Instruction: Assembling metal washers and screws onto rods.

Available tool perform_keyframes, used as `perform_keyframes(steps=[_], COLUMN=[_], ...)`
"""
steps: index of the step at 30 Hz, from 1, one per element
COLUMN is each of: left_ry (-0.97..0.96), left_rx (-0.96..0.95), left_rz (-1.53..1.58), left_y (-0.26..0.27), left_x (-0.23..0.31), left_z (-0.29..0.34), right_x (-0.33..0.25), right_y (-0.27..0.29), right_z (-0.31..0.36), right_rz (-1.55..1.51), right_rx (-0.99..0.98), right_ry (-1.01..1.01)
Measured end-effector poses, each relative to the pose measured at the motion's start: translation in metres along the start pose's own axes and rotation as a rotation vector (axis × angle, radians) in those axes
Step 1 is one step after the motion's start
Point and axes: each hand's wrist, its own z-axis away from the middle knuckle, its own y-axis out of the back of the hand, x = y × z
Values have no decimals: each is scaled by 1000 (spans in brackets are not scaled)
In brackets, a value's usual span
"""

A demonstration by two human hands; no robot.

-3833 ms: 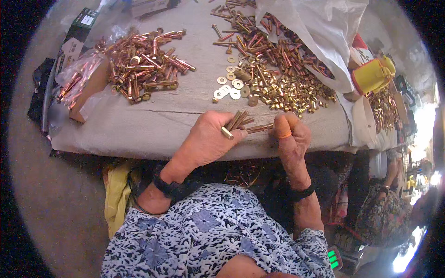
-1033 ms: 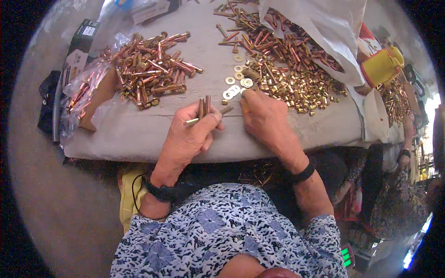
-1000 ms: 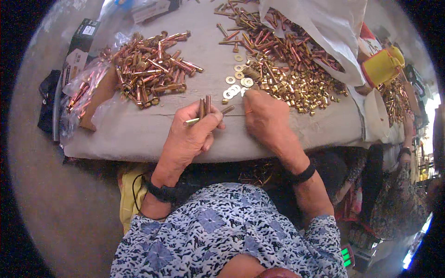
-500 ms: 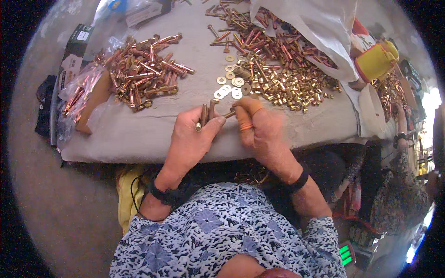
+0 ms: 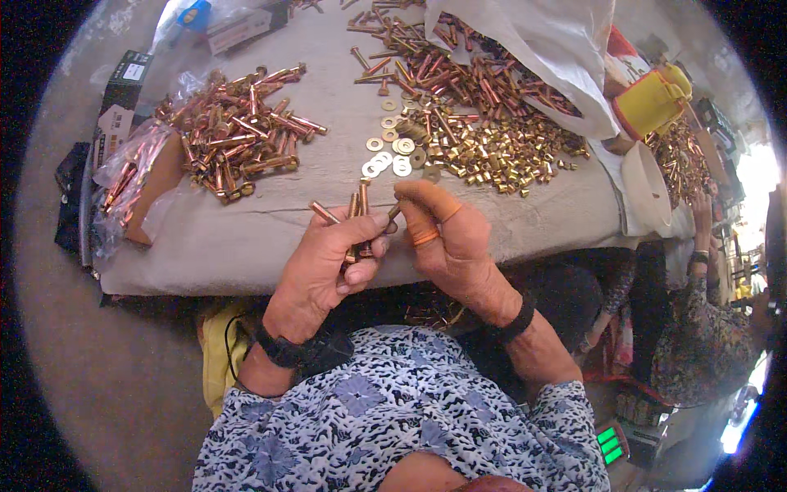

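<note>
My left hand (image 5: 324, 250) is closed around several brass-coloured bolts (image 5: 363, 197), their shanks sticking up past the thumb and one slanting off to the left. Orange finger covers sit on the thumb and forefinger of my right hand (image 5: 459, 246). Those fingers pinch a short dark bolt (image 5: 393, 216) at my left thumb tip, its far end hidden by the fingers. Just beyond my hands lie flat washers (image 5: 374, 166) and a heap of small brass sleeves (image 5: 500, 160). A pile of bolts (image 5: 238, 139) rests to the left.
More bolts (image 5: 467, 74) spill from a white plastic bag (image 5: 566, 41) at the far right. A yellow container (image 5: 653, 101) and a white bowl (image 5: 643, 189) stand near the right edge. Another person's hand (image 5: 702, 217) reaches in there. A cardboard flap (image 5: 156, 189) and clear bag flank the left pile.
My left hand has turned, so the held bolts fan out and their heads show below the fingers. The pinched bolt now tilts more upright. The whole view has shifted slightly.
</note>
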Motion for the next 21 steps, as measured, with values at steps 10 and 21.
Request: perform_keyframes(steps=[10,21], left_ry=[30,-94], left_rx=[-82,-36], left_rz=[197,-41], left_y=[10,9], left_x=[-1,7], left_z=[-9,-4], right_x=[7,76], right_y=[6,65], right_z=[0,-67], right_rz=[51,895], right_rx=[-112,-310], right_ry=[154,91])
